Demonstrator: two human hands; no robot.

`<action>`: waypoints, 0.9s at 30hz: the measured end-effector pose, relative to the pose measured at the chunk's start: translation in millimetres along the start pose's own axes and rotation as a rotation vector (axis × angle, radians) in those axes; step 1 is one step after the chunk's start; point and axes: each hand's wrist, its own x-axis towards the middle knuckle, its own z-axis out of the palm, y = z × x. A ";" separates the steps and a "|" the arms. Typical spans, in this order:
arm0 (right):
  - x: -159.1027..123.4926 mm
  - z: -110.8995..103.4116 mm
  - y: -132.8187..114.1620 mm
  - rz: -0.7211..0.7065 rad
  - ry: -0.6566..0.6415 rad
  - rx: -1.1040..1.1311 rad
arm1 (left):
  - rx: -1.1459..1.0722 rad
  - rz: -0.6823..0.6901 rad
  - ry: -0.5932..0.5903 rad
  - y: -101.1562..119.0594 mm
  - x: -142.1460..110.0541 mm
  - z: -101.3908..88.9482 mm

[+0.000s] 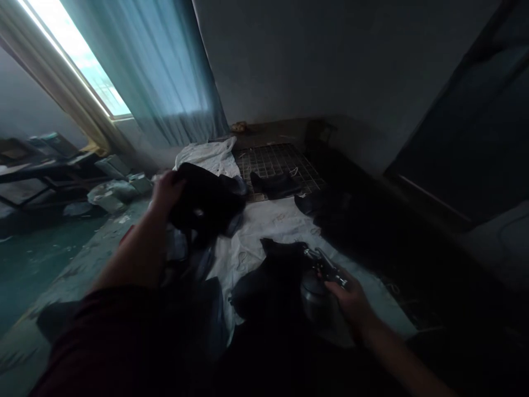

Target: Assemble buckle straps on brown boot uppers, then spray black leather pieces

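Note:
My left hand (166, 190) grips the edge of a dark, floppy piece of material (202, 196), possibly leather or fabric, raised above the table and smeared by motion. A small hole shows light through it. In my right hand (351, 298) is a spray gun (326, 267), with its metal nozzle pointing left and a rounded cup (318, 298) hanging below. Just left of the nozzle lies another dark cut piece (273, 275) on a pale cloth (264, 220). Deep shadow hides much of the lower middle.
A wire grid (273, 160) at the far end carries a dark piece (276, 184). More dark pieces (318, 204) lie along the right side. A blue curtain (165, 71) hangs by the window. Bags and boxes (111, 193) sit on the floor at left.

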 end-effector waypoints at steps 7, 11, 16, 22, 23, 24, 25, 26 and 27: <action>10.6 -17.4 -24.5 0.000 -0.189 -0.135 | 0.339 0.241 -0.268 -64.1 -51.0 -24.7; 22.0 -12.8 -33.9 -0.011 -0.273 -0.187 | 0.248 0.186 -0.565 -116.2 -127.5 21.6; 39.4 6.6 -42.8 -0.111 -0.354 -0.385 | 0.175 0.106 -0.685 -147.7 -208.2 59.6; 54.1 27.7 -57.5 -0.165 -0.358 -0.530 | 0.205 0.100 -0.524 -152.2 -234.0 60.8; 55.0 28.7 -57.7 -0.164 -0.359 -0.544 | 0.208 0.096 -0.510 -152.5 -234.4 60.0; 55.4 28.4 -56.9 -0.158 -0.357 -0.551 | 0.210 0.092 -0.499 -152.9 -234.7 59.4; 55.3 26.9 -55.2 -0.150 -0.352 -0.555 | 0.212 0.090 -0.493 -153.5 -235.1 59.0; 54.8 24.1 -52.7 -0.140 -0.344 -0.563 | 0.213 0.089 -0.490 -154.2 -235.8 58.9; 54.1 20.0 -49.5 -0.128 -0.330 -0.573 | 0.216 0.090 -0.491 -154.8 -236.7 59.0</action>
